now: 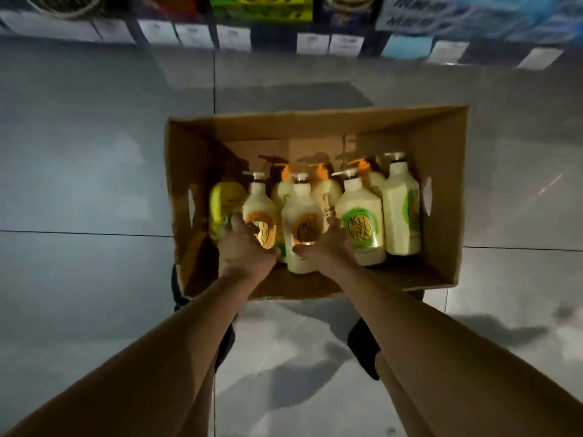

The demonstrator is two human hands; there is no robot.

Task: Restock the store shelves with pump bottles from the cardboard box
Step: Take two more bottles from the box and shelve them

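Note:
An open cardboard box [441, 190] stands on the floor below me with several cream pump bottles upright inside. My left hand [246, 250] wraps the lower part of an orange-label bottle [257, 200] at the left, fingers on its left side and thumb on its right. My right hand [329, 247] wraps a second orange-label bottle [301, 203] in the middle, thumb across its label. Both bottles still stand in the box. A green-label bottle [359, 212] stands right of my right hand, and another cream bottle [400, 209] beside it. Orange-pump bottles [321, 184] stand behind.
A yellow-green bottle [222, 203] lies at the box's left end. Store shelves [284, 36] with price tags and boxed goods run along the top, beyond a strip of grey tiled floor [94, 152]. My dark shoes [364, 348] flank the box's near edge.

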